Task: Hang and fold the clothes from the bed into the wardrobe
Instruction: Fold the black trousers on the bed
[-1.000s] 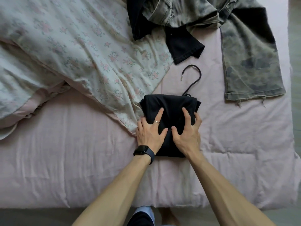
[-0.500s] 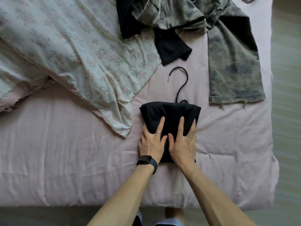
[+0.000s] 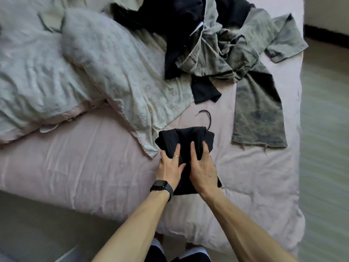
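Two hands are doing the work here, so here's what I'm thinking about the lift. Your left hand (image 3: 170, 167) and right hand (image 3: 203, 167) are both digging into the folded black garment (image 3: 186, 136), fingers curling into the cloth and thumbs meeting near the middle, with fabric bunching up between the right fingers. The bundle is sitting on the pink sheet of the bed (image 3: 85, 163), close to the near edge, touching the corner of the floral duvet (image 3: 117, 72). A hanger hook (image 3: 206, 118) is poking out just behind it. I can't tell whether the hanger is tucked inside the fold or only lying under the far edge, so I'd be checking that before carrying anything off. If you're picking it up as a folded stack, you're probably wanting your fingers sliding under the sides instead of pinching the top layer — pinching is likely pulling the fold apart as it's rising. The top left corner is already looking a bit puffed up, so I'd be pressing that flat first. Soft jersey like this is going to be sagging in the middle, so supporting it from below is making more sense. The grey washed trousers (image 3: 258, 118) and the heap of black clothes (image 3: 170, 25) are lying further up the bed, well apart from your hands, so plenty of the job is waiting.
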Demonstrator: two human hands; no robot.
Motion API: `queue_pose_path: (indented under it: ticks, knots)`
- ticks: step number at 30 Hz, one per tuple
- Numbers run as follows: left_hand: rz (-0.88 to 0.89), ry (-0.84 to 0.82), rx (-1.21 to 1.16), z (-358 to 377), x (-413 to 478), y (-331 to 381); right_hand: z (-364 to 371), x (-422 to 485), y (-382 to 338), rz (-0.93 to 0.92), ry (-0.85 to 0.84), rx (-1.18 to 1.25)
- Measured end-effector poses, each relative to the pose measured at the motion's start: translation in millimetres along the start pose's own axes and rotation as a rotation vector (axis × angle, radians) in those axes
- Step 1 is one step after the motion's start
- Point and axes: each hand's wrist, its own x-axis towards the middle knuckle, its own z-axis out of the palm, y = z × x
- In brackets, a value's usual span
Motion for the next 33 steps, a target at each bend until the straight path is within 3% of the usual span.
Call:
queue_pose_path:
  ticks: [8,18,26,33]
  knots:
    - [-0.087,0.358,-0.196,-162,-71,-6,-117,-9,-122,-0.387,0.142,0.030]
    - [-0.214,0.877,-0.181,-349,-227,-113,-192,-88,-354,-0.866,0.273,0.143]
    - [-0.567,1.248,-0.023,-423,-433,-191,-208,-244,-517,-1.356,0.199,0.373]
    - [-1.006,1.410,0.179,-412,-609,-181,-213,-403,-570,-1.745,0.128,0.541]
